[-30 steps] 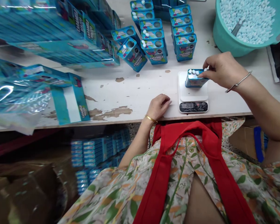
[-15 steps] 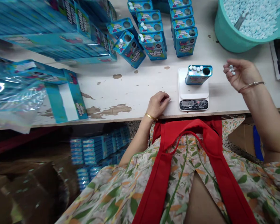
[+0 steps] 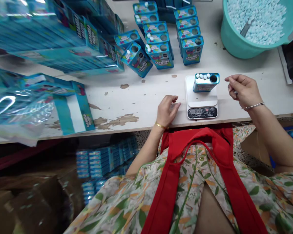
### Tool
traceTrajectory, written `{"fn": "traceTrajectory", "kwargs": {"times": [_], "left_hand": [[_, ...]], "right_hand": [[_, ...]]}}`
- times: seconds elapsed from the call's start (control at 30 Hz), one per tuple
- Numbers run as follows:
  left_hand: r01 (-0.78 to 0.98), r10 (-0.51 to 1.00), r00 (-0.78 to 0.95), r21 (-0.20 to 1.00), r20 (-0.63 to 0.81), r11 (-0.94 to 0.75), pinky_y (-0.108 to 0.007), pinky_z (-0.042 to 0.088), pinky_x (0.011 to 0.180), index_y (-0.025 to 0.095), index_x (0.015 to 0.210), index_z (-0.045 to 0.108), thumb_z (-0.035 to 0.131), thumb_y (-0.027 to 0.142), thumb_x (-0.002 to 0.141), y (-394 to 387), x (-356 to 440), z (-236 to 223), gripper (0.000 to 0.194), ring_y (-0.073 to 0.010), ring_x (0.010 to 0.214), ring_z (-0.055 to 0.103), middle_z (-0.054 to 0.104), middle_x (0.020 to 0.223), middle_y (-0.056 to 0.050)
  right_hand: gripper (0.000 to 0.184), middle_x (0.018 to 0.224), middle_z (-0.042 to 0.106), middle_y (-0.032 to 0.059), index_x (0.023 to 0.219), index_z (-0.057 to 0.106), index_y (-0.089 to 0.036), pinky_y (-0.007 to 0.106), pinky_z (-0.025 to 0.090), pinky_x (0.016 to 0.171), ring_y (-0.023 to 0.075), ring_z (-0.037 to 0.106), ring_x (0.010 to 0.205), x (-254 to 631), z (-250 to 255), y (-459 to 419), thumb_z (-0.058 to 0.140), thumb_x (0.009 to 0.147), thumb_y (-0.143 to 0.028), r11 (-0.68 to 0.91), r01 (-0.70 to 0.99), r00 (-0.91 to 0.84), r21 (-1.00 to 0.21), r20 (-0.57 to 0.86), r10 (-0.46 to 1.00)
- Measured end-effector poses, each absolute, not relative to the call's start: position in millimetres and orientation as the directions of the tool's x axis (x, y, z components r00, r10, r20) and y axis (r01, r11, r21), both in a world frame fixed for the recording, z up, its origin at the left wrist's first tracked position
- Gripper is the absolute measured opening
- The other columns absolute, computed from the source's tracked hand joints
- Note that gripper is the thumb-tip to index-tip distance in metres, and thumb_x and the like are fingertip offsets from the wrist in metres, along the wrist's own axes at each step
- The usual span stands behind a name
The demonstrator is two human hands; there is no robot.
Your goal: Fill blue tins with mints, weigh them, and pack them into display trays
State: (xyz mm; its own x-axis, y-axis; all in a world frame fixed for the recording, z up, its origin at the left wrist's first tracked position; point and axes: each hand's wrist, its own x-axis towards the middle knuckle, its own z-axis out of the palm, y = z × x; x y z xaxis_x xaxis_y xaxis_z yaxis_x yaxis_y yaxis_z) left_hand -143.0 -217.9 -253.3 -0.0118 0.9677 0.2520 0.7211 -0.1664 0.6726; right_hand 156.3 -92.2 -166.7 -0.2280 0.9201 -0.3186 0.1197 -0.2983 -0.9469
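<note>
A blue candy tin stands upright on a small white kitchen scale. Several small white candies lie on its lid, beside a dark round opening. Just right of the tin, my right hand is held with the fingers curled and the back of the hand upward. A bit of pale candy shows between those fingers; the rest of the grip is hidden. My left hand rests on the table left of the scale, loosely bent, thumb apart from the fingers and holding nothing.
Rows of blue tins stand behind the scale, some with candies on their lids. A turquoise tub of pale candies with a scoop is at back right. Stacked cartons and a plastic-wrapped pack fill the left.
My right hand has moved left towards the tin and turned over, its fingers closing around the candies that showed in it before. My left hand stays by the scale, thumb slightly further out.
</note>
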Motion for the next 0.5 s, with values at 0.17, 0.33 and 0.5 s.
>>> {"fn": "traceTrajectory", "kwargs": {"times": [0.17, 0.33, 0.5], "left_hand": [[0.787, 0.909, 0.107, 0.524, 0.402, -0.325, -0.054, 0.036, 0.120, 0.025, 0.148, 0.048, 0.048, 0.069, 0.096, -186.0, -121.1, -218.7, 0.068, -0.0333, 0.144, 0.047, 0.054, 0.150, -0.015], [0.839, 0.938, 0.223, 0.437, 0.266, -0.323, -0.063, 0.014, 0.128, 0.028, 0.153, 0.044, 0.051, 0.076, 0.091, -158.6, -90.0, -191.0, 0.079, -0.0375, 0.160, 0.022, 0.038, 0.165, -0.015], [0.834, 0.915, 0.328, 0.383, 0.234, -0.397, -0.064, 0.009, 0.129, 0.029, 0.149, 0.048, 0.053, 0.072, 0.092, -145.6, -66.0, -182.8, 0.072, -0.0360, 0.159, 0.023, 0.040, 0.164, -0.014]], "right_hand": [[0.023, 0.063, 0.051, -0.0035, 0.105, 0.069, -0.020, 0.021, 0.029, 0.041, 0.0066, 0.037, 0.048, 137.9, -170.8, -105.5, 0.074, 0.089, -0.036, -0.187, 0.085, -0.176, -0.979, -0.200, 0.964], [0.043, 0.064, 0.052, -0.0029, 0.119, 0.070, -0.021, 0.021, 0.034, 0.042, 0.0080, 0.042, 0.052, 128.2, -183.6, -114.7, 0.079, 0.085, -0.046, -0.259, 0.020, -0.188, -0.966, -0.258, 0.948], [0.051, 0.064, 0.053, -0.0029, 0.122, 0.071, -0.022, 0.019, 0.037, 0.044, 0.0080, 0.046, 0.054, 125.2, -188.6, -117.4, 0.082, 0.082, -0.051, -0.269, -0.037, -0.237, -0.962, -0.253, 0.938]]}}
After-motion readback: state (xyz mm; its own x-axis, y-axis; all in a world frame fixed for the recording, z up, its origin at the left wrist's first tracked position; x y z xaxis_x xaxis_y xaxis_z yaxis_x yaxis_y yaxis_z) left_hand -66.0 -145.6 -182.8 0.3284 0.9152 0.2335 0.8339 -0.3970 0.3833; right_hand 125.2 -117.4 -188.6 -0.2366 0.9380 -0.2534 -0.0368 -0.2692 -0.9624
